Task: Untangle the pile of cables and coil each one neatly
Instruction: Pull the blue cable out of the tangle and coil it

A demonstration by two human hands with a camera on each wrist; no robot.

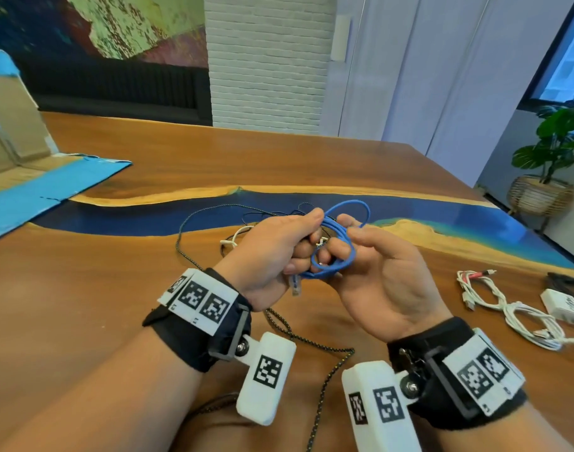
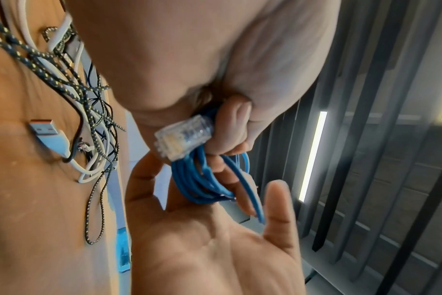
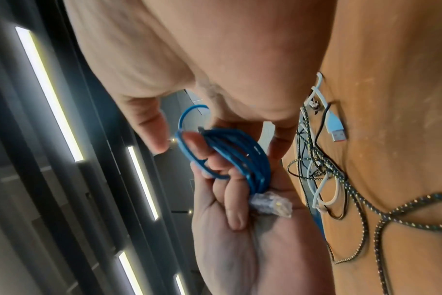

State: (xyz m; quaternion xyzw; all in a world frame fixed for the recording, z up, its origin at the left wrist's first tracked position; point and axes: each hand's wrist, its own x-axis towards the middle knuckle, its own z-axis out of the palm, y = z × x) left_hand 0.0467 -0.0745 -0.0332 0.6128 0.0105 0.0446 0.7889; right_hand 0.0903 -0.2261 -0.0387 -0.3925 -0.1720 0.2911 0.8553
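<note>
Blue cable [image 1: 333, 246]: coiled, held above the table [image 1: 116, 288], gripped by curled fingers of left hand [image 1: 272, 252]; loops touched by loosely spread fingers of right hand [image 1: 377, 275]. Plug [image 2: 183, 134] hangs free.

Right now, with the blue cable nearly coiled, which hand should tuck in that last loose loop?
The right hand, probably. The left hand grips the blue cable coil with its clear plug, so it is busy. The right hand's fingers sit through the coil, nearest the loose loop.
</note>
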